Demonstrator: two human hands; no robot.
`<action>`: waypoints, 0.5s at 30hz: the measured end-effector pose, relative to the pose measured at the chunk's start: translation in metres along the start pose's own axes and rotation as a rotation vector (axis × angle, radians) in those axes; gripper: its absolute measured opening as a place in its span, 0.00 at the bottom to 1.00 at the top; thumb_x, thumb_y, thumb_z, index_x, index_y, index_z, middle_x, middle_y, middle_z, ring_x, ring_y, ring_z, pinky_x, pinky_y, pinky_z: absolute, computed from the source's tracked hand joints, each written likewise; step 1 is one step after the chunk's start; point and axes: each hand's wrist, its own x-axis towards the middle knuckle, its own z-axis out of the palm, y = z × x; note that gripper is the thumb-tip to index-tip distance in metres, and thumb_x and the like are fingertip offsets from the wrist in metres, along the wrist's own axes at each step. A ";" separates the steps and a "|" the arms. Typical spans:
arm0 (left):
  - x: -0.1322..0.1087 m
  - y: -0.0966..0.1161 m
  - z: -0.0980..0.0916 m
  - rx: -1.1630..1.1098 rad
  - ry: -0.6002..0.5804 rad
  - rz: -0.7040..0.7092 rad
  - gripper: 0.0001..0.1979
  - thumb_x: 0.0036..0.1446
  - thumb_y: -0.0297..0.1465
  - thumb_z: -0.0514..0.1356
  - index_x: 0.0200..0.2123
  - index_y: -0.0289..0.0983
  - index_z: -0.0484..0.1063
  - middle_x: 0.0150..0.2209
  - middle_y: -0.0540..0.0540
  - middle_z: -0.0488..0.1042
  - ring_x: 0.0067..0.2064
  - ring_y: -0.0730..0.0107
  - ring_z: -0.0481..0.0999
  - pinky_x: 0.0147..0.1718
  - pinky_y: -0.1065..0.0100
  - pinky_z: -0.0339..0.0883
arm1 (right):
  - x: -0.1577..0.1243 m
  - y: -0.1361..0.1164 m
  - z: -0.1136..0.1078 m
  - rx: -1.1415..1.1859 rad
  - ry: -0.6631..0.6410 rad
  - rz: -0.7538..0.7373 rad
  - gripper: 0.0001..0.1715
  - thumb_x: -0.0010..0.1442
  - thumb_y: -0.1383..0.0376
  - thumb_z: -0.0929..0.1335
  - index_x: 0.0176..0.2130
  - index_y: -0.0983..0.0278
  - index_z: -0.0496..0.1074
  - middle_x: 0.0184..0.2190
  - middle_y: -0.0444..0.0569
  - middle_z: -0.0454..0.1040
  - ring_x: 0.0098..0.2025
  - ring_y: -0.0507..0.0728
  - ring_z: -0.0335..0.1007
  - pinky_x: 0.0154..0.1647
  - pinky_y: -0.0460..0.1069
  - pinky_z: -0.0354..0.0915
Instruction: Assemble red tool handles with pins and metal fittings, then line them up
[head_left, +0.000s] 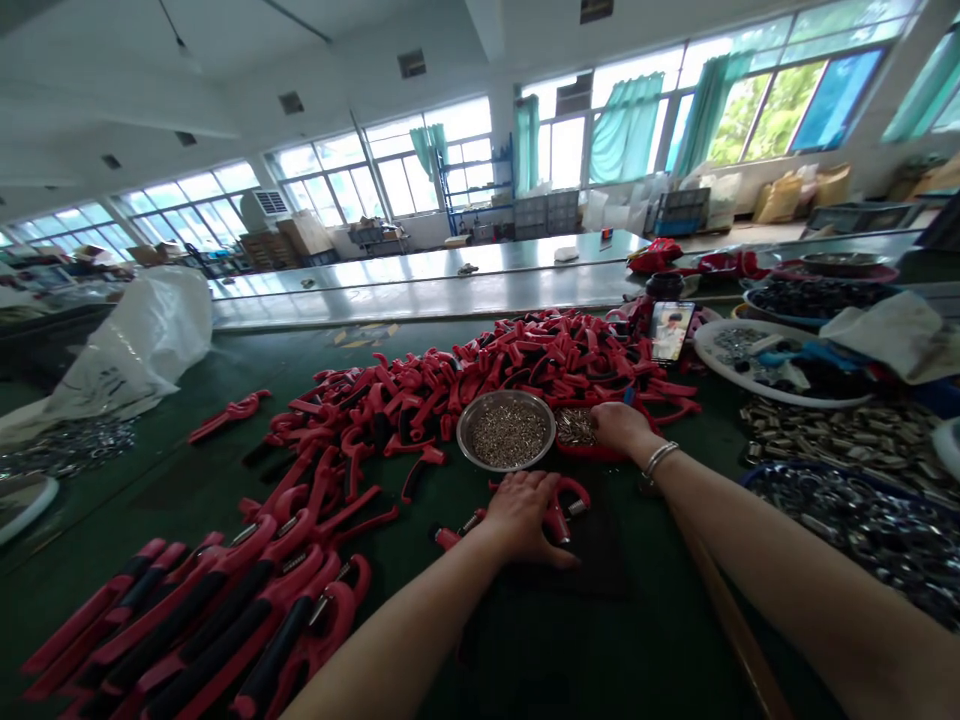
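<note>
My left hand (523, 515) lies closed over a red hook-shaped tool (564, 500) on the green table, pinning it down. My right hand (619, 428), a bracelet on its wrist, reaches into a small red tray of tiny metal parts (574, 428) with its fingers curled; what they pinch is hidden. A round metal bowl of small screws (507, 432) stands just left of that tray. Behind them spreads a big heap of red and black tool handles (495, 375).
Finished red and black tools (217, 620) lie in rows at the near left. A phone (670, 330) leans behind the heap. White dishes of metal parts (780, 355) and loose metal fittings (862, 450) fill the right. A white plastic bag (142, 345) sits at left.
</note>
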 end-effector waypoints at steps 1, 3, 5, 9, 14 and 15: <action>0.000 0.001 0.001 -0.006 0.009 -0.006 0.54 0.28 0.56 0.62 0.59 0.39 0.53 0.57 0.39 0.59 0.56 0.48 0.57 0.55 0.54 0.45 | -0.001 0.003 0.000 0.014 0.021 -0.007 0.05 0.52 0.72 0.66 0.31 0.71 0.73 0.35 0.58 0.74 0.43 0.61 0.68 0.46 0.55 0.60; -0.001 0.004 0.003 -0.014 0.029 -0.004 0.53 0.28 0.56 0.62 0.58 0.38 0.54 0.56 0.39 0.60 0.55 0.48 0.58 0.55 0.54 0.46 | -0.004 0.011 -0.002 0.058 0.058 -0.018 0.07 0.52 0.71 0.66 0.31 0.70 0.73 0.35 0.59 0.74 0.43 0.62 0.68 0.46 0.55 0.59; -0.003 0.007 0.006 -0.023 0.040 0.029 0.54 0.27 0.56 0.63 0.58 0.37 0.55 0.55 0.39 0.62 0.55 0.49 0.59 0.55 0.54 0.46 | -0.007 0.020 -0.002 0.127 0.070 -0.029 0.06 0.50 0.69 0.67 0.30 0.69 0.74 0.33 0.56 0.75 0.41 0.61 0.69 0.45 0.53 0.60; -0.010 0.010 0.008 -0.061 0.036 0.071 0.54 0.28 0.57 0.62 0.58 0.37 0.54 0.55 0.39 0.62 0.56 0.51 0.59 0.57 0.54 0.43 | -0.010 0.035 0.001 0.334 0.062 -0.033 0.07 0.47 0.65 0.68 0.29 0.67 0.73 0.29 0.51 0.76 0.34 0.57 0.71 0.37 0.49 0.64; -0.008 0.018 -0.002 -0.181 0.077 0.015 0.53 0.32 0.58 0.60 0.59 0.36 0.53 0.58 0.38 0.57 0.58 0.50 0.55 0.56 0.54 0.49 | -0.016 0.044 0.004 0.624 0.069 0.004 0.13 0.47 0.59 0.68 0.30 0.66 0.70 0.26 0.50 0.75 0.27 0.53 0.70 0.25 0.46 0.64; -0.003 0.020 -0.005 -0.216 0.126 -0.008 0.47 0.37 0.56 0.59 0.58 0.36 0.55 0.57 0.38 0.59 0.57 0.52 0.57 0.55 0.56 0.52 | -0.018 0.044 0.003 0.676 0.064 0.007 0.14 0.46 0.58 0.68 0.30 0.66 0.69 0.26 0.50 0.75 0.26 0.53 0.69 0.24 0.45 0.64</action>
